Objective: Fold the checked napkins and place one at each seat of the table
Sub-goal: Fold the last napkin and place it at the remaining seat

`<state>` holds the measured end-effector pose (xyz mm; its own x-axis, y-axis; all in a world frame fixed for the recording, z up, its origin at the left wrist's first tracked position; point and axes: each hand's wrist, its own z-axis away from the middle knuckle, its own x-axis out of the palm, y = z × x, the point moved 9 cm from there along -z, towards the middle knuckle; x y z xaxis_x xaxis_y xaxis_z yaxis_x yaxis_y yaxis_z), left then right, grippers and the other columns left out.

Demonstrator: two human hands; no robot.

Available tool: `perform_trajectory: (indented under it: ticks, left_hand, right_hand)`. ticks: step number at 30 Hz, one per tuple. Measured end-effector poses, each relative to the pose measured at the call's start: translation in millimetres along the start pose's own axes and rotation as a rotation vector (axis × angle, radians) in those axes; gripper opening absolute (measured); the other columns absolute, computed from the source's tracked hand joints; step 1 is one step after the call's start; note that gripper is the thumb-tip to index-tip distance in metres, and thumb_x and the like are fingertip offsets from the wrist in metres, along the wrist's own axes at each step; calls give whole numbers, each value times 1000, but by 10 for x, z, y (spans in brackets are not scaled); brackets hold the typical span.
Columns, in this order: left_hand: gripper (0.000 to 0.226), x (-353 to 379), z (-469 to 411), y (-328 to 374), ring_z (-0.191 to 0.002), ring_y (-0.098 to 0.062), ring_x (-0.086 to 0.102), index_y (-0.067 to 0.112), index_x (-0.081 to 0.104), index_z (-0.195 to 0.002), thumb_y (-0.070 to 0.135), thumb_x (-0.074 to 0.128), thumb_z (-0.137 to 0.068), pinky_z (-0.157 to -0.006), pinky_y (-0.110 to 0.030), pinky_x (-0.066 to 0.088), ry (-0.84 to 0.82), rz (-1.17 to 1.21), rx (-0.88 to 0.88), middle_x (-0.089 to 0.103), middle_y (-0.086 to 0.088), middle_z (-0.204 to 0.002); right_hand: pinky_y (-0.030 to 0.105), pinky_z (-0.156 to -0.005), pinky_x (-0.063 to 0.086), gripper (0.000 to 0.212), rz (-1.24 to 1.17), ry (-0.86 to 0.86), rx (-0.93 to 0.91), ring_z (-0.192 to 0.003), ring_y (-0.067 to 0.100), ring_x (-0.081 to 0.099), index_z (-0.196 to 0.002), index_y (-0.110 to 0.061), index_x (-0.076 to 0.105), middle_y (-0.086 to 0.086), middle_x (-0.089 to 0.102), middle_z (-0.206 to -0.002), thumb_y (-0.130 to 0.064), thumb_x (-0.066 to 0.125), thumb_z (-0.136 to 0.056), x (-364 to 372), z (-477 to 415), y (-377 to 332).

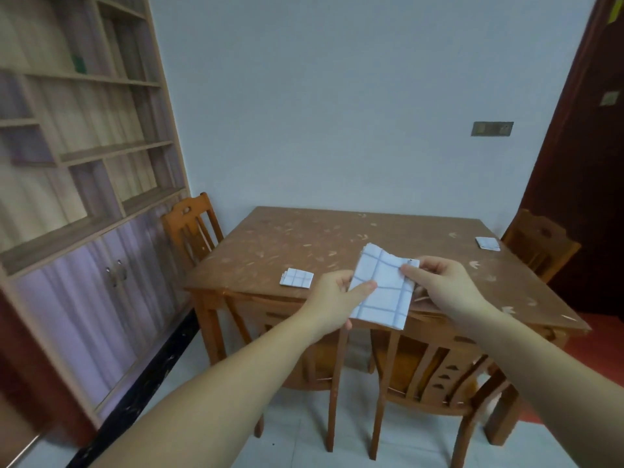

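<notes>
The table (388, 238) top is mostly bare in the middle and along the wall side, so a hand can pass there. Two folded napkins take small places: one (296, 278) near the left edge, one (487, 243) near the right chair (540, 244). At the near edge, both hands hold a napkin (381, 292) above a chair back (422, 359), which blocks the way from below.
</notes>
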<state>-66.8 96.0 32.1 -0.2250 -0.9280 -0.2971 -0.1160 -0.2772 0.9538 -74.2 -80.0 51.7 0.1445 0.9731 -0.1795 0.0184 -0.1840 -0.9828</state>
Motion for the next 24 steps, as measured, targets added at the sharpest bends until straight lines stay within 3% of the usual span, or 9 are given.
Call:
perform_trajectory:
  ticks: [2,4,7,11,15,18,21,24]
  left_hand:
    - [24,-283,60,-95,-49,-1,57,26,63,-114,39,60,-94,-41,-18,42,22,-8,4,68,14,-88]
    - [18,-612,84,-228,-62,-3,64,30,61,-109,40,58,-95,-44,-17,46,42,15,-11,70,14,-90]
    - [22,-1191,89,-477,-90,-11,71,23,66,-106,40,55,-97,-69,-20,56,89,138,-35,74,4,-103]
    - [25,-2200,130,-821,-90,-15,71,23,69,-99,42,53,-97,-84,-37,58,273,215,-18,75,2,-96]
    - [22,-3214,248,-1106,-85,-10,69,26,67,-95,41,51,-98,-78,-32,57,483,229,10,72,6,-91]
    - [24,-3741,275,-1314,-83,-9,67,26,67,-91,40,49,-99,-68,-25,51,573,256,-5,70,6,-89]
    - [22,-4084,235,-1542,-79,-7,65,26,66,-89,36,49,-100,-62,-19,45,616,297,-43,68,6,-84]
    - [22,-4365,113,-1773,-81,-11,63,23,66,-83,32,53,-98,-68,-26,49,660,303,-84,67,3,-82]
  right_hand:
    - [28,-52,59,17,15,-28,-1,-51,14,65,-88,-6,70,2,64,-55,-20,63,-95,283,-35,-71]
    - [24,-48,55,19,9,-64,-10,-47,12,62,-84,-5,68,-2,58,-47,-19,62,-96,636,-87,-138]
    - [29,-59,58,21,54,-185,-47,-62,19,63,-86,-3,70,6,62,-60,-20,62,-95,1339,-163,-254]
    - [32,-65,59,20,75,-309,-73,-72,23,64,-89,-9,73,15,67,-80,-25,62,-96,2429,-242,-409]
    - [37,-79,59,23,105,-532,6,-83,22,74,-101,-15,74,5,77,-91,-34,66,-91,3563,-194,-403]
    - [29,-72,60,16,197,-733,109,-75,17,73,-99,-12,72,4,77,-79,-25,67,-92,4213,-156,-254]
    - [24,-66,60,11,205,-759,152,-64,13,70,-100,-10,70,3,75,-71,-17,66,-92,4579,-332,-193]
    - [24,-64,59,15,214,-752,155,-61,12,69,-102,-8,69,3,74,-69,-18,66,-92,4783,-630,-107]
